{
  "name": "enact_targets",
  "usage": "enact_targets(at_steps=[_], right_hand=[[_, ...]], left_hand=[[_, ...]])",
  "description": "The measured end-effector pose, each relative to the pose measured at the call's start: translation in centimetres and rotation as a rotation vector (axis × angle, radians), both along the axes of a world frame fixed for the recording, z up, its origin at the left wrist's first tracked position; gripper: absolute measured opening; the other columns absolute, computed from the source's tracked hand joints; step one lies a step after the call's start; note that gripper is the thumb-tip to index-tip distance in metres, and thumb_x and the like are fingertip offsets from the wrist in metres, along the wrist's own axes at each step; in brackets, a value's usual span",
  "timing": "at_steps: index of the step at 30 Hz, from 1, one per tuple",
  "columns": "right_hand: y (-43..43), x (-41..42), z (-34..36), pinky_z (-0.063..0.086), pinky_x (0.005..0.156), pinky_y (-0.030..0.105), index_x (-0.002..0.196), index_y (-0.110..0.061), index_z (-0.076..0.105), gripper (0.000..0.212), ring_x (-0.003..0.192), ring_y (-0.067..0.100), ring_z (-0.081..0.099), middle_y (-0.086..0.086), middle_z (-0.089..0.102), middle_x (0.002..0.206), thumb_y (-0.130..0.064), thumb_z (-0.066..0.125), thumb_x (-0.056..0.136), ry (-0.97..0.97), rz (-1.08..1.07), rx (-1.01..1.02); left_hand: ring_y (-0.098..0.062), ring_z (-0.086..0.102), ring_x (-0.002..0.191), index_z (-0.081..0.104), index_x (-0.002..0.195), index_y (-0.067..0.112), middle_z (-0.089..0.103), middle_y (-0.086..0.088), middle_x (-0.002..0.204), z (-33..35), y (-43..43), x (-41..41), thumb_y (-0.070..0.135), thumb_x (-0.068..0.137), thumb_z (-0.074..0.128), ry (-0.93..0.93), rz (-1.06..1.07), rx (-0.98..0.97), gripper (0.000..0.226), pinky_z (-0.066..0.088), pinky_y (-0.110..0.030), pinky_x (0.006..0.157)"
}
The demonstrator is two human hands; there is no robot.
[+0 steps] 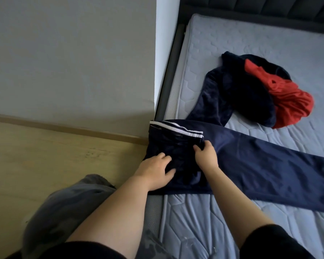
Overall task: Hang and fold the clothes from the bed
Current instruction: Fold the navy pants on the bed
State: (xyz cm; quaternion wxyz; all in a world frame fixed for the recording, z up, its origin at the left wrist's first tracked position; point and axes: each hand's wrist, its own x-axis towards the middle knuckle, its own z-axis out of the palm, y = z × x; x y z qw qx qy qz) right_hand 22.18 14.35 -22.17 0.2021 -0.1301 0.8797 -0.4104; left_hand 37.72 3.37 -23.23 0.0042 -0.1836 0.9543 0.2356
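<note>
Left hand [155, 171] presses, right hand [206, 156] pinches smooth navy trousers [260, 165].

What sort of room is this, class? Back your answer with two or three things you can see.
Most likely a bedroom: a bare quilted mattress in a dark bed frame with a padded headboard, navy trousers laid across it, and a heap of dark and red clothes further up.

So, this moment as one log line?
step: folding navy pants | left hand: flat on them | right hand: grips folded edge | pending: dark-and-red heap on mattress
</note>
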Motion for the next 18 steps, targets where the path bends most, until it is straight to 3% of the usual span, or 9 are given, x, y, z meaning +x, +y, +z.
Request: enact_targets(at_steps=[2, 4, 6, 8, 10, 12, 14, 18], right_hand=[[0.3, 0.5, 0.3, 0.039, 0.072, 0.033, 0.122, -0.008, 0.043, 0.033, 0.090, 0.026, 0.054, 0.010, 0.060, 0.109, -0.024, 0.052, 0.095, 0.015, -0.073, 0.095], [0.8, 1.4, 0.2, 0.043, 0.085, 0.041, 0.135, -0.008, 0.037, 0.048, 0.105, 0.030, 0.052, 0.015, 0.053, 0.125, -0.017, 0.056, 0.092, 0.266, -0.045, 0.188], [0.8, 2.7, 0.0, 0.038, 0.101, 0.047, 0.140, -0.005, 0.036, 0.058, 0.123, 0.035, 0.044, 0.017, 0.046, 0.135, -0.009, 0.059, 0.087, 0.627, 0.007, 0.159], [0.5, 3.5, -0.6, 0.027, 0.111, 0.050, 0.141, -0.006, 0.037, 0.058, 0.133, 0.035, 0.036, 0.018, 0.040, 0.144, -0.012, 0.054, 0.087, 0.852, 0.098, 0.123], [0.4, 3.5, -1.9, 0.012, 0.115, 0.049, 0.148, -0.013, 0.026, 0.058, 0.144, 0.030, 0.019, 0.012, 0.023, 0.156, -0.028, 0.041, 0.094, 0.813, 0.223, 0.260], [0.8, 2.6, -4.0, 0.003, 0.118, 0.048, 0.153, -0.018, 0.006, 0.066, 0.148, 0.021, 0.000, 0.005, 0.003, 0.161, -0.042, 0.031, 0.097, 0.582, 0.247, 0.393], [1.2, 1.7, -5.9, 0.002, 0.119, 0.047, 0.152, -0.016, -0.005, 0.074, 0.148, 0.017, -0.005, 0.003, -0.002, 0.161, -0.047, 0.033, 0.096, 0.454, 0.224, 0.422], [1.0, 1.6, -6.4, 0.002, 0.118, 0.046, 0.152, -0.014, -0.007, 0.077, 0.148, 0.016, -0.005, 0.004, -0.002, 0.161, -0.048, 0.033, 0.096, 0.450, 0.224, 0.430]], left_hand=[[-0.019, 0.056, 0.083, 0.057, 0.093, 0.021, 0.048, 0.006, 0.093, -0.1, -0.1, -0.5, 0.047, 0.094, 0.040, 0.091, 0.258, 0.157, 0.031, 0.042, -0.032, 0.068], [-0.026, 0.057, 0.091, 0.059, 0.091, 0.016, 0.052, -0.001, 0.099, -0.7, -1.1, -1.3, 0.035, 0.096, 0.046, 0.163, 0.513, 0.197, 0.024, 0.044, -0.035, 0.075], [-0.030, 0.052, 0.110, 0.056, 0.117, 0.014, 0.051, -0.008, 0.119, -1.5, -2.3, -2.0, 0.031, 0.094, 0.051, 0.091, 0.680, 0.304, 0.029, 0.044, -0.038, 0.088], [-0.031, 0.051, 0.117, 0.046, 0.135, 0.013, 0.049, -0.008, 0.131, -2.2, -3.0, -2.3, 0.037, 0.092, 0.055, 0.013, 0.775, 0.631, 0.049, 0.043, -0.038, 0.094], [-0.031, 0.057, 0.112, 0.047, 0.132, 0.010, 0.056, -0.009, 0.128, -2.8, -3.2, -2.4, 0.041, 0.088, 0.062, -0.009, 0.846, 0.843, 0.056, 0.046, -0.037, 0.091], [-0.030, 0.060, 0.105, 0.053, 0.121, 0.008, 0.061, -0.009, 0.118, -2.9, -3.8, -2.4, 0.045, 0.079, 0.070, -0.036, 0.893, 0.832, 0.058, 0.047, -0.033, 0.083], [-0.029, 0.063, 0.098, 0.060, 0.112, 0.009, 0.065, -0.008, 0.109, -2.7, -4.5, -2.1, 0.046, 0.072, 0.076, -0.055, 0.915, 0.929, 0.057, 0.050, -0.035, 0.085], [-0.031, 0.066, 0.098, 0.069, 0.106, 0.008, 0.071, -0.013, 0.104, -0.8, -5.7, -1.1, 0.034, 0.076, 0.077, -0.096, 0.850, 1.309, 0.040, 0.048, -0.045, 0.097]])
